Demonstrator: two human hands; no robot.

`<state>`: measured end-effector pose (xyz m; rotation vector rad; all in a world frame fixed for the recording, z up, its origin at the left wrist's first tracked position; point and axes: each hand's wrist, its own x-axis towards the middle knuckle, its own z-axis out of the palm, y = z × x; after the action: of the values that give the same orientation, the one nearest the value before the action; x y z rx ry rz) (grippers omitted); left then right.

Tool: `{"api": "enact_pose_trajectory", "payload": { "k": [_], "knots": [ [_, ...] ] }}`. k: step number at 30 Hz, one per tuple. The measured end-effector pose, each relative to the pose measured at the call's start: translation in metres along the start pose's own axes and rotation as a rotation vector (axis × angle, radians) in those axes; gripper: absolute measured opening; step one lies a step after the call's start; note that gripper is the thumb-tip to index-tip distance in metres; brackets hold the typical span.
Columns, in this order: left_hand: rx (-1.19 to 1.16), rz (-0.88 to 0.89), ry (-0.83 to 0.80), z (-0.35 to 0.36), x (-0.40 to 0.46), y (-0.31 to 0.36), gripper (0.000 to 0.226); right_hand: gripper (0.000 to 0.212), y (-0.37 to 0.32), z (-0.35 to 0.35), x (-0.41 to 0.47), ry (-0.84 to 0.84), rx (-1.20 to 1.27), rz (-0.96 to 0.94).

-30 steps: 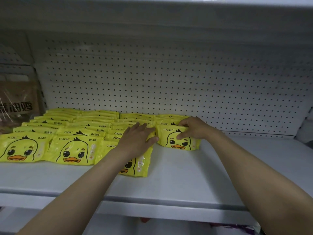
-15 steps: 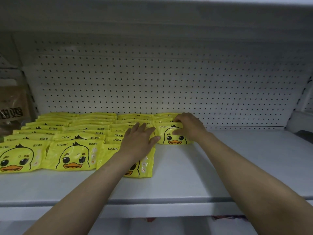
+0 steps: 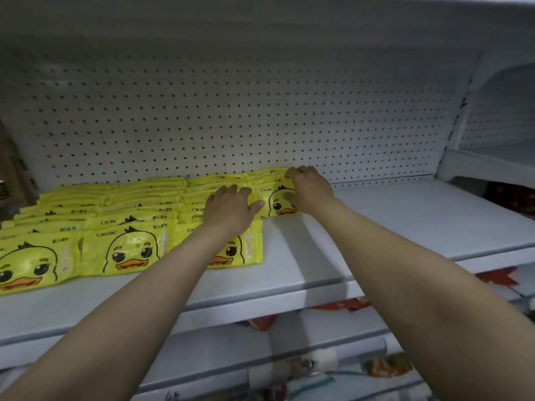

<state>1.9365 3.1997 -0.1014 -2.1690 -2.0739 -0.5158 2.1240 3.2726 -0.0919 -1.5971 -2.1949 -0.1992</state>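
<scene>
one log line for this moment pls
left hand: rests flat on yellow duck packs | right hand: grips rightmost duck pack near pegboard | activity: arranging packs on shelf

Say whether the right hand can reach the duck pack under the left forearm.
Probably only its right edge: the left forearm lies across the duck pack, and the right hand grips a rear pack.
</scene>
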Motion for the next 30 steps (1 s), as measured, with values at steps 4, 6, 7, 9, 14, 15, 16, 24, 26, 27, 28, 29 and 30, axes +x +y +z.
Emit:
{"api": "enact_pose_trajectory", "payload": {
  "k": [4, 6, 7, 9, 14, 15, 16, 24, 26, 27, 28, 29, 30],
  "knots": [
    [-0.099, -0.014, 0.075, -0.025, -0.018, -0.006, 0.057, 0.052, -0.015, -0.028, -0.018, -0.016, 0.049, -0.045],
    [-0.119, -0.029, 0.119, -0.039, -0.034, -0.01, 0.058, 0.052, -0.027, -0.046, -0.03, -0.027, 0.063, -0.086],
    [-0.124, -0.036, 0.141, -0.046, -0.042, -0.012, 0.058, 0.052, -0.033, -0.055, -0.036, -0.018, 0.073, -0.107],
    [-0.132, -0.046, 0.193, -0.061, -0.062, -0.016, 0.058, 0.051, -0.046, -0.074, -0.051, 0.012, 0.088, -0.154],
    [-0.105, -0.121, 0.294, -0.096, -0.131, -0.02, 0.056, 0.05, -0.083, -0.107, -0.099, 0.061, 0.14, -0.284],
    [-0.1, -0.141, 0.295, -0.102, -0.147, -0.021, 0.056, 0.049, -0.091, -0.111, -0.11, 0.06, 0.166, -0.309],
    [-0.094, -0.157, 0.293, -0.108, -0.164, -0.023, 0.057, 0.049, -0.099, -0.115, -0.121, 0.06, 0.19, -0.334],
    [-0.03, -0.268, 0.352, -0.148, -0.294, -0.053, 0.057, 0.049, -0.176, -0.122, -0.204, 0.044, 0.287, -0.524],
    [0.005, -0.271, 0.356, -0.155, -0.321, -0.066, 0.056, 0.049, -0.197, -0.121, -0.217, 0.033, 0.326, -0.555],
    [0.02, -0.28, 0.359, -0.159, -0.333, -0.073, 0.056, 0.049, -0.209, -0.121, -0.222, 0.027, 0.341, -0.569],
    [0.033, -0.294, 0.365, -0.162, -0.345, -0.081, 0.055, 0.049, -0.221, -0.12, -0.227, 0.025, 0.351, -0.588],
    [0.046, -0.31, 0.37, -0.166, -0.357, -0.091, 0.054, 0.049, -0.234, -0.119, -0.231, 0.02, 0.353, -0.609],
    [0.057, -0.325, 0.374, -0.169, -0.368, -0.1, 0.053, 0.049, -0.248, -0.117, -0.235, 0.017, 0.352, -0.629]
  ]
}}
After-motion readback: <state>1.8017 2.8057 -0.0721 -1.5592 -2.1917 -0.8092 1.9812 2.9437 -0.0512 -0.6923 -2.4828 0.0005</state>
